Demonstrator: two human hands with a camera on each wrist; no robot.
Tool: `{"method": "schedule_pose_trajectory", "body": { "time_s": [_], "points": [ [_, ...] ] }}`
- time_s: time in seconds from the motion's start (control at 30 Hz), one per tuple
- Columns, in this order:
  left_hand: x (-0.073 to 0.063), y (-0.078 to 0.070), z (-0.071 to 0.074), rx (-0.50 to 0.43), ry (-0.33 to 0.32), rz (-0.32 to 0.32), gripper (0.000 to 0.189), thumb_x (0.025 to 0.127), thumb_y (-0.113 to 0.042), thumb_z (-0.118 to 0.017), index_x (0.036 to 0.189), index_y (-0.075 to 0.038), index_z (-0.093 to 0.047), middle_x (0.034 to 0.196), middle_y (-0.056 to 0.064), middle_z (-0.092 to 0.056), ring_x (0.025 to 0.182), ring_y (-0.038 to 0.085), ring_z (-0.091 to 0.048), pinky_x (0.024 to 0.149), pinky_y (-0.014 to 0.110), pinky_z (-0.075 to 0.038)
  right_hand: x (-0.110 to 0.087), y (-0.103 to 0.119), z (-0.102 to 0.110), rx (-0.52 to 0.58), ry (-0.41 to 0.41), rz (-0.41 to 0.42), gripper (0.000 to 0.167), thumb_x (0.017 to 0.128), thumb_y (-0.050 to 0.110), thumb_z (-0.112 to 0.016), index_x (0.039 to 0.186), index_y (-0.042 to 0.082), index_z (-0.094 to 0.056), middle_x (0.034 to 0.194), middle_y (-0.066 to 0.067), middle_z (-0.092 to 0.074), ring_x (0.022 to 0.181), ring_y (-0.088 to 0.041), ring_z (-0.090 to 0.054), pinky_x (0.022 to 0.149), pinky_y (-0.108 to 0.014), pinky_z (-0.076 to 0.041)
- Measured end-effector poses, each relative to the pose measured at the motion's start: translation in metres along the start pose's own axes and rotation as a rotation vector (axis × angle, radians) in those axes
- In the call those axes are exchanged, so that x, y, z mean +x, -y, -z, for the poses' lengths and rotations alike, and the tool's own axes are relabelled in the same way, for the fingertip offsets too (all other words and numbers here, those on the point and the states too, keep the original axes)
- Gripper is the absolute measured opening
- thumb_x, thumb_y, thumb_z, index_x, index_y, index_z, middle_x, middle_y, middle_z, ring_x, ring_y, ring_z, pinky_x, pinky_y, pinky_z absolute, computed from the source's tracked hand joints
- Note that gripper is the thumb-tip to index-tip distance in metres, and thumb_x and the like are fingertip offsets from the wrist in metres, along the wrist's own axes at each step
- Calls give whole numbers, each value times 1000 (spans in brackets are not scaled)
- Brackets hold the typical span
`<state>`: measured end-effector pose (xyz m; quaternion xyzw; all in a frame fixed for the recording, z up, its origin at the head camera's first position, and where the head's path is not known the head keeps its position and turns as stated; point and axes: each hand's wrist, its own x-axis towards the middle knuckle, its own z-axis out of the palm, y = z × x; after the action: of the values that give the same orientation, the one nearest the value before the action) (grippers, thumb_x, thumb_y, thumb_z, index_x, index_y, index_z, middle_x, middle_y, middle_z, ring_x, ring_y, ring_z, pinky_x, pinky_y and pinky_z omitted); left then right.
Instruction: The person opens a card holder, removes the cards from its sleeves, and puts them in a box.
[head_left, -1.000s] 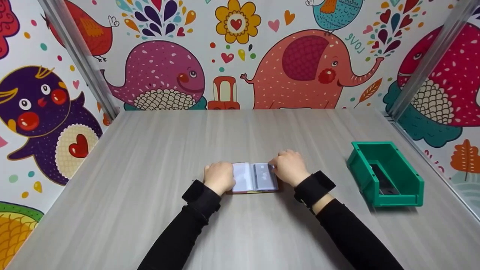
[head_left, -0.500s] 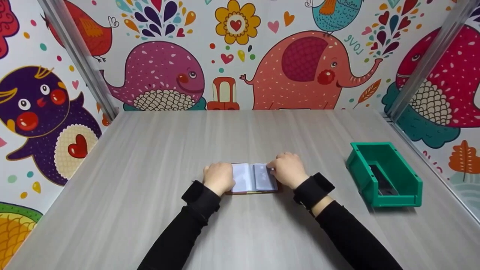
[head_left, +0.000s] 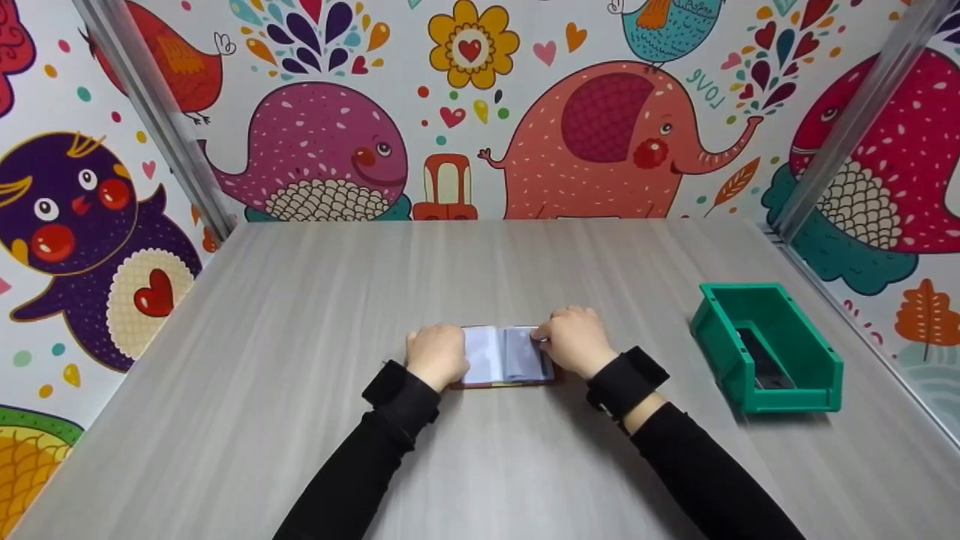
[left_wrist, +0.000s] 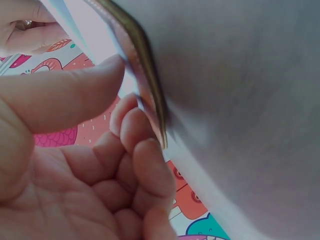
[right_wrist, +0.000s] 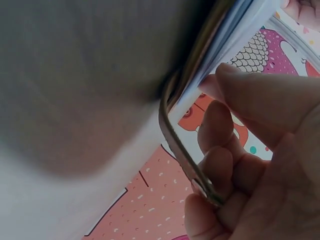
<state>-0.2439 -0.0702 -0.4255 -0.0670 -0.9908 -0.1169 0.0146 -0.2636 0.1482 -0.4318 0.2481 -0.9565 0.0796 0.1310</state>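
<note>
A small card holder with pale plastic sleeves lies spread open on the table, in front of me. My left hand holds its left edge; in the left wrist view the thumb lies over the page and the curled fingertips meet the brown cover edge. At the right edge, my right hand has thumb and index finger pinching at the sleeves. Its other fingers curl by the bent cover flap. The right-hand sleeves look slightly shifted over the cover. The exact fingertip contact there is partly hidden.
A green bin stands to the right on the table, with a dark flat object inside. Walls printed with cartoon animals border the back and sides of the grey table.
My right hand has shifted slightly left and down, and the right-hand sleeves have moved a little left with it, their lettering fading from sight. The left hand stays in place.
</note>
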Motion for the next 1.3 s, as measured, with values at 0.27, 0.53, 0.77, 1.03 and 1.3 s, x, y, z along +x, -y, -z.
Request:
{"method": "schedule_pose_trajectory", "body": {
  "time_s": [0.27,0.53,0.77,1.03,1.3],
  "points": [
    [1,0,0,5,10,-2,13,75,-14,-75,75,-8,-63,87,9,-67,81,32,-62,73,42,-40,0,4,-1,39,-20,10,19,74,7,-82,91,16,-81,74,-5,-64,73,-31,-58,66,-43,-38],
    [1,0,1,5,13,0,12,75,-13,-75,75,-7,-64,87,10,-68,81,31,-61,74,42,-40,3,8,-2,54,-21,50,15,73,14,-85,87,17,-81,73,-1,-64,74,-28,-58,69,-42,-38],
    [2,1,1,7,17,2,14,76,-15,-76,74,-8,-64,87,10,-67,80,31,-61,75,42,-40,4,10,-5,31,-59,111,15,70,16,-87,84,17,-81,71,1,-63,72,-26,-57,67,-40,-38],
    [0,2,0,-17,6,-6,16,74,-11,-75,70,-9,-60,84,9,-66,80,32,-61,75,42,-39,5,13,-7,11,-85,193,14,68,15,-87,80,19,-82,71,1,-62,71,-25,-55,65,-40,-38],
    [-1,4,1,-32,-24,-42,20,72,-11,-72,62,-12,-55,79,8,-65,79,33,-61,73,43,-39,6,16,-8,-13,-87,217,13,68,15,-87,79,20,-82,70,0,-61,69,-24,-53,64,-39,-38]
  ]
}}
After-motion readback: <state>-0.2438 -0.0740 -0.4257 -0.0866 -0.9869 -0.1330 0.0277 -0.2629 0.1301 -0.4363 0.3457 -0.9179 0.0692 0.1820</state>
